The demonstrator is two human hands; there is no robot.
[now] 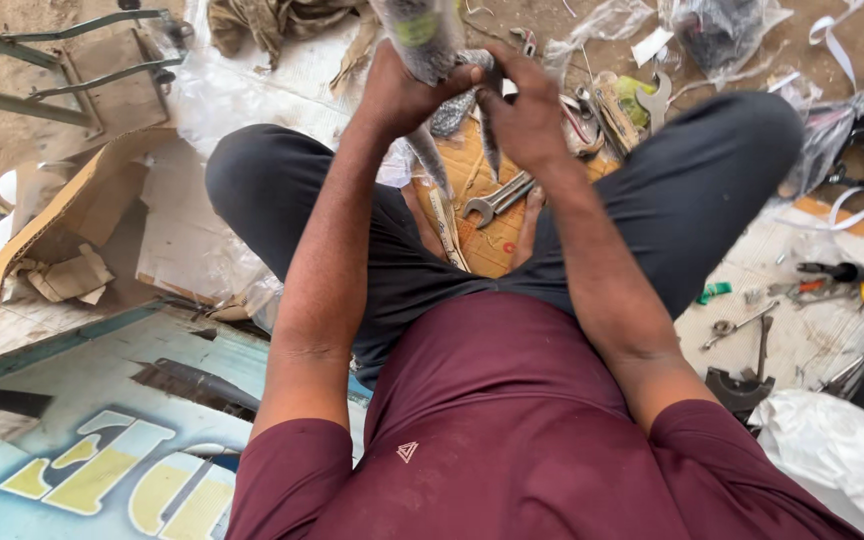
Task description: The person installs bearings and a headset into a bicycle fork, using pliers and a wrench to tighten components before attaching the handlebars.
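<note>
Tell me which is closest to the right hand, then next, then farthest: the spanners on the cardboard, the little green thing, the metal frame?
From the right hand:
1. Spanners, just below it between the knees.
2. Green thing, farther right, past the knee.
3. Metal frame, far left corner.

We cannot tell what the wrapped object [422, 35] is: its top runs off the upper edge, plastic film covers it, and motion blurs it. Our left hand [397, 95] and right hand [527, 115] hide its middle, and our fingertips curl out of sight behind it. Our legs cover part of the cardboard [487, 240] and the ends of the wrenches [497, 198]. The small tools [842, 280] at the right edge are too small to identify.
</note>
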